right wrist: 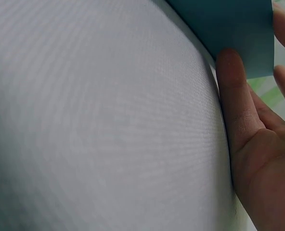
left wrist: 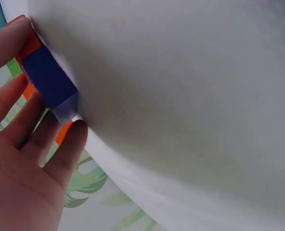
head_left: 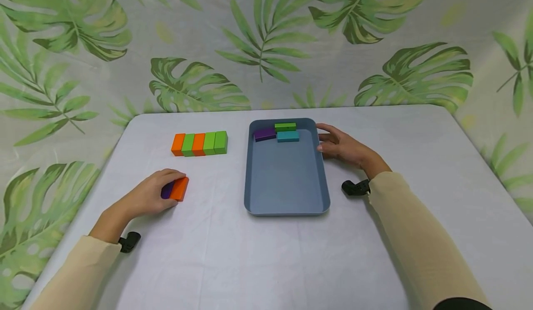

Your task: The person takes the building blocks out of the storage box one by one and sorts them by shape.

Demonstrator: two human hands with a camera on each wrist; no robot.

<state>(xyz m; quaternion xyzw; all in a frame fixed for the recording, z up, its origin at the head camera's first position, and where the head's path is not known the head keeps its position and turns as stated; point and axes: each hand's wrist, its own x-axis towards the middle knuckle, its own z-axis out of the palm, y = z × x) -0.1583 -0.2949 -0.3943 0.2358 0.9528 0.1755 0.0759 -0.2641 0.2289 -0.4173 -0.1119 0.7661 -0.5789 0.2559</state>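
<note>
At the left, my left hand [head_left: 151, 192] holds an orange block [head_left: 180, 189] between thumb and fingertips. A purple-blue block [left wrist: 48, 77] lies against the orange one inside the same grip, partly hidden by the hand in the head view. My right hand [head_left: 343, 145] touches the right side of a blue-grey tray [head_left: 287, 180] near its far corner. The right wrist view has that thumb [right wrist: 231, 72] against the tray's outer wall. Inside the tray's far end lie a purple block [head_left: 265, 134], a green block [head_left: 285, 127] and a teal block [head_left: 288, 136].
Beyond the left hand stands a row of several orange and green blocks [head_left: 199, 144], side by side. A white cloth [head_left: 266, 263] covers the table, and a leaf-patterned curtain [head_left: 275, 88] hangs behind its far edge.
</note>
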